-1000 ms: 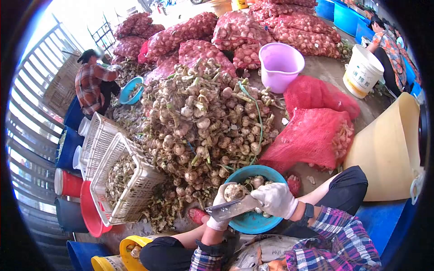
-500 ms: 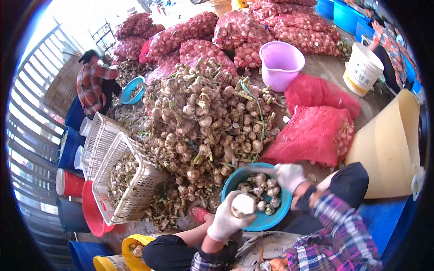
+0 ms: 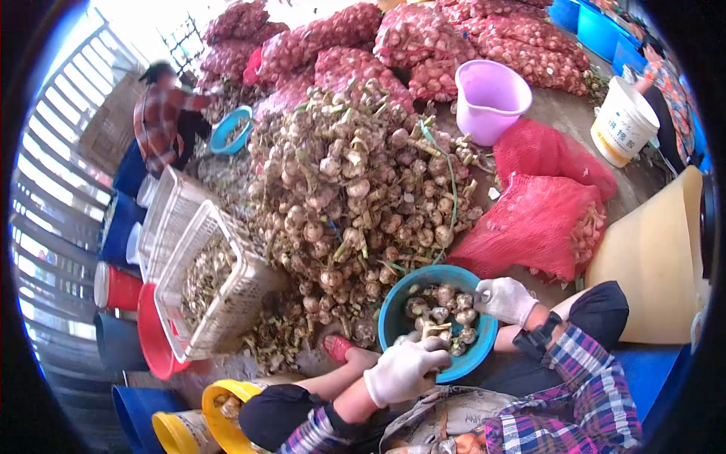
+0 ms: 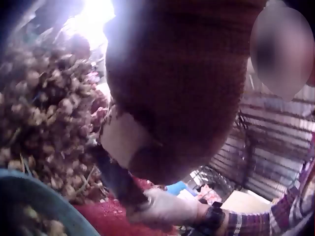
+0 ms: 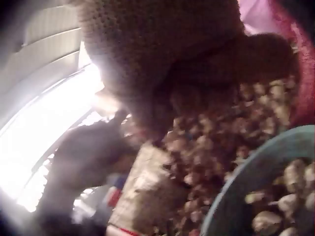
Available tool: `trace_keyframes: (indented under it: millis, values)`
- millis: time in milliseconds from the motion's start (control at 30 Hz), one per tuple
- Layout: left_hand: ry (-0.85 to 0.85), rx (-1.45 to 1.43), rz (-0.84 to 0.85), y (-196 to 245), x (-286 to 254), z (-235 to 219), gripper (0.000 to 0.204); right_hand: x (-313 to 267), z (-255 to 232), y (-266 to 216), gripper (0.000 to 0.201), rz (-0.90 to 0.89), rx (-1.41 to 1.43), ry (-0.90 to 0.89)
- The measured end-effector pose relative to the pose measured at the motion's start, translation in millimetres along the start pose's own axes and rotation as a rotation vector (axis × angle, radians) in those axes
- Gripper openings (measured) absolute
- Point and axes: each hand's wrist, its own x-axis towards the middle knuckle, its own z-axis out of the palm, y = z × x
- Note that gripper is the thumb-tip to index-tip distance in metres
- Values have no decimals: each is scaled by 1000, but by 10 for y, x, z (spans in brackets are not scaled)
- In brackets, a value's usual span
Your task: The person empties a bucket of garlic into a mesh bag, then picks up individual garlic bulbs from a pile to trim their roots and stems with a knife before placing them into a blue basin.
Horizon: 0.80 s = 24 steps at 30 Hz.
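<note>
My gloved left hand [image 3: 404,371] is over the near rim of the teal basin [image 3: 387,321]. In its fingers is a garlic bulb [image 4: 125,140], whose pale side shows in the left wrist view; the glove hides most of it. The gloved right hand [image 3: 508,300], at the basin's right rim, grips a broad-bladed knife [image 4: 115,174]. From the left wrist, that dark blade points up toward the bulb. Several garlic bulbs [image 3: 446,299] lie inside the basin.
A big heap of stemmed garlic [image 3: 355,189] rises beyond the basin. Left of it stands a white crate [image 3: 249,276] of trimmings, near a yellow bucket [image 3: 208,401]. Red mesh sacks [image 3: 529,227] and a purple bucket [image 3: 484,113] are to the right. Another person [image 3: 159,125] sits far left.
One second ago both hands met over the basin, knife blade across the bulb. They parted, the left showing a pale cut bulb; now the left hand has turned over near the basin's front rim.
</note>
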Motion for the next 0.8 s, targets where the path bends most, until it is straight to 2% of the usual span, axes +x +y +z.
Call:
trace_keyframes:
  millis: [33,67,100,133,167,200,233,267,300,367,433,467,567,633,700,733,767,800]
  values:
    - [-83,-221,-32,-112,34,109,51,-29,-43,-63,20,-32,71,110]
    - [-11,-185,6,-460,60,272,70,-25,-97,-114,20,-40,64,94]
    - [69,-66,-65,-824,80,223,69,-15,-132,-172,17,11,130,142]
    - [114,-161,-557,-971,186,58,64,-24,-105,-203,14,73,205,186]
    - [352,-257,-720,-1485,226,183,60,-24,-41,-202,14,84,215,184]
    - [417,-300,-935,-1930,238,285,54,-1,3,-178,14,58,190,191]
    - [372,-215,-1066,-2225,290,339,52,41,18,-157,15,28,161,197]
    - [291,-142,-1148,-2277,364,322,52,67,11,-178,16,42,173,161]
    - [183,-34,-1132,-2556,383,518,54,90,12,-198,16,48,136,165]
    - [231,88,-1120,-2955,469,934,53,134,66,-139,16,51,89,180]
    - [260,105,-1210,-2723,599,782,46,158,78,-114,18,46,81,212]
    - [284,95,-1193,-2692,594,777,47,168,56,-121,18,72,110,199]
    - [430,-36,-1200,-2910,394,964,54,235,40,-171,17,54,129,222]
    - [421,-85,-1234,-2802,330,877,58,191,51,-183,16,38,120,250]
    - [354,81,-1025,-2835,161,975,56,180,24,-242,15,41,137,239]
    - [275,65,-992,-2687,163,865,49,167,95,-191,16,16,135,243]
    - [119,81,-979,-2767,184,893,39,147,128,-164,16,-8,135,257]
    - [82,128,-937,-2821,193,957,37,127,114,-166,16,-37,99,243]
